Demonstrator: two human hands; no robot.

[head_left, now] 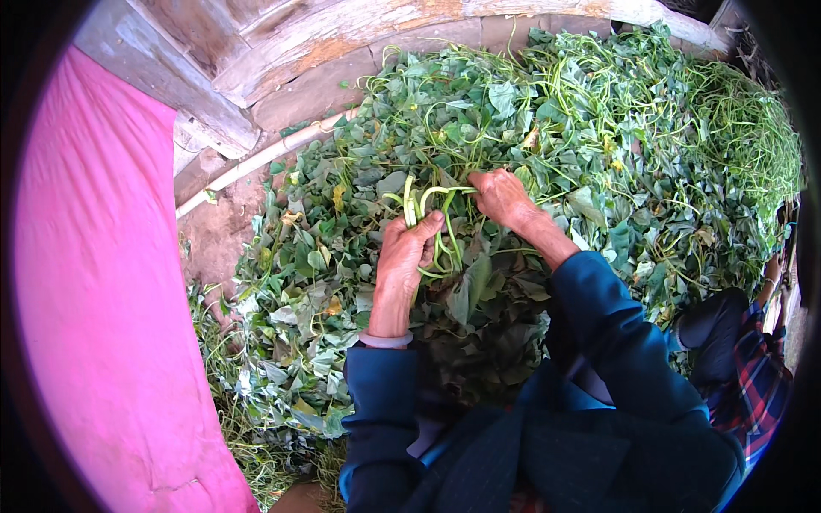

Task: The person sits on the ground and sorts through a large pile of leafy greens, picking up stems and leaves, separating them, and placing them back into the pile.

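My left hand (404, 248) is closed round a small bunch of pale green leaf stems (411, 202), whose ends stick up above the thumb. Some of the stems loop over and hang down beside the wrist. To its right, my right hand (503, 198) is closed in a pinch on the end of a stem that arches across from the bunch. Below both hands a large drooping leaf (470, 289) hangs over the shaded part of a wide heap of leafy vines (342, 282). The right fingertips are partly hidden.
Pink cloth (103, 282) hangs along the left. A pale pole (265, 162) lies on bare soil beside wooden boards (342, 38) at the back. More thin stems (744, 120) pile up at the far right. Another person in a plaid garment (757, 376) sits at the lower right.
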